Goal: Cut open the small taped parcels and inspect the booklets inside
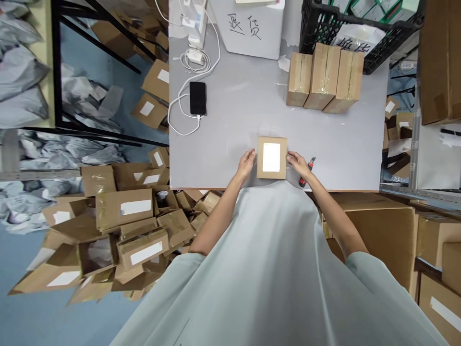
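A small cardboard box (254,157) with a white label on top lies near the front edge of the grey table (230,110). My left hand (247,162) is beside its left side, fingers apart and a narrow gap from the cardboard. On the other side, my right hand (297,162) is open too, its fingertips close to the box's right side; whether they touch it I cannot tell. A red and black utility knife (307,172) lies on the table just right of that hand, partly behind the wrist.
Three taped cartons (326,77) stand at the back right by a black crate (385,41). A phone (198,98) with a white cable lies left, below a power strip (196,24). A white bin (248,29) stands behind. Opened boxes (124,209) pile up on the left floor.
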Tool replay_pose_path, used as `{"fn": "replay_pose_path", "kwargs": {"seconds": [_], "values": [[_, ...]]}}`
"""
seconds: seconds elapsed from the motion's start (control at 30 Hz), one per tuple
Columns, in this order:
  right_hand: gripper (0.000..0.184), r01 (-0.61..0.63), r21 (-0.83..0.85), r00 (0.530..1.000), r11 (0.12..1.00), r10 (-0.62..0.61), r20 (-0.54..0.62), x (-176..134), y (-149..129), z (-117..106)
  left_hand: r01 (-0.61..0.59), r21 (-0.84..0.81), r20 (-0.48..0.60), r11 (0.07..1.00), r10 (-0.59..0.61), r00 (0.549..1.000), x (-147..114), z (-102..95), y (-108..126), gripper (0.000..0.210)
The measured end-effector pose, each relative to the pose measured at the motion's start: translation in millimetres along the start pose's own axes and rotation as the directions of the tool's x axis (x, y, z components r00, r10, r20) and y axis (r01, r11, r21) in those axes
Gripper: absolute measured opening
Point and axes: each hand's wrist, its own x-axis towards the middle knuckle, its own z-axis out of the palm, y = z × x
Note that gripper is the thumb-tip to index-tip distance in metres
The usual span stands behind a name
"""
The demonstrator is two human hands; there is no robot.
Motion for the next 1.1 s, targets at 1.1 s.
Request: {"fn": "replay_pose_path", "kwargs": {"seconds": [1.1], "values": [[0.064, 0.067, 0.095, 0.998, 0.993, -0.068, 0.009, -42.4, -55.8, -6.1, -0.147, 0.039, 0.067, 0.988, 0.144, 0.987, -52.4, -9.2, 43.9, 0.058]]}}
